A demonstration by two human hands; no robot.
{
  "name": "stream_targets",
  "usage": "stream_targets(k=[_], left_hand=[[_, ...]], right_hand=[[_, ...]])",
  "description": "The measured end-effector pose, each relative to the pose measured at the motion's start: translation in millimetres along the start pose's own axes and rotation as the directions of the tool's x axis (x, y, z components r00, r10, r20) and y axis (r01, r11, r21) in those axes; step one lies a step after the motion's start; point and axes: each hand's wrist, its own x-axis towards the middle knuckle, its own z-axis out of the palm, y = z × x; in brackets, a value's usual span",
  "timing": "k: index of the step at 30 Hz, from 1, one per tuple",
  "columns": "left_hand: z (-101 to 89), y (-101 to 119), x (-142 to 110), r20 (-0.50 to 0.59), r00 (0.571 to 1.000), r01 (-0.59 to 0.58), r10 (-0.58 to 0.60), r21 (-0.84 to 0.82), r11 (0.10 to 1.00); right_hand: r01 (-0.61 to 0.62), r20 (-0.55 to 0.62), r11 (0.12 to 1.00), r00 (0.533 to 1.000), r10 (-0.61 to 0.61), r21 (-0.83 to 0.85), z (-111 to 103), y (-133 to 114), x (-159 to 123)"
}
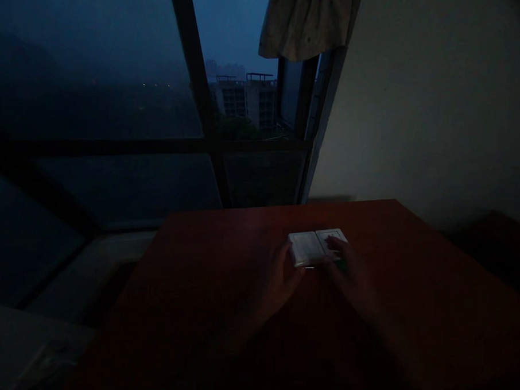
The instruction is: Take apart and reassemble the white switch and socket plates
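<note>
Left hand (278, 281) and right hand (353, 278) are bare. Fingers (336, 243) appear slender, outlines softened by blur. Wrists (260, 312) are likewise bare. Forearms (377, 316) fade into deep shadow; sleeve details there are indiscernible.

Blue, dim light hangs over the dark-framed window (208, 140), a curtain (308, 24) drooping at upper right, a multi-storey building (251, 100) beyond; pale wall (419, 110) rightward, reddish-brown surface (223, 245) glowing faintly below!
</note>
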Motion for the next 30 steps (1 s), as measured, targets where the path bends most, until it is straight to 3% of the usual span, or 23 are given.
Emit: stream_targets(k=[3, 6, 9, 19, 30], left_hand=[[-7.0, -3, -11, 0.036, 0.998, 0.064, -0.056, -0.247, 0.967], [-8.0, -22, -18, 0.112, 0.992, 0.090, -0.052, -0.374, 0.923], [-6.8, -41, -21, 0.108, 0.991, 0.113, -0.078, -0.374, 0.921], [-3.7, -44, -23, 0.113, 0.992, 0.089, -0.053, -0.347, 0.934], [-1.1, -51, -25, 0.083, 0.988, 0.150, -0.130, -0.303, 0.941]], right_hand=[[-0.007, 0.171, 0.933, 0.984, -0.059, 0.361, 44, -46, -8], [-0.002, 0.179, 0.901, 0.980, -0.084, 0.433, 91, -66, -13], [-0.002, 0.132, 0.883, 0.989, -0.067, 0.470, 121, -63, -14], [-0.029, 0.145, 0.843, 0.988, -0.059, 0.537, 125, -49, -18], [-0.038, 0.144, 0.844, 0.988, -0.047, 0.534, 132, -45, -15]])
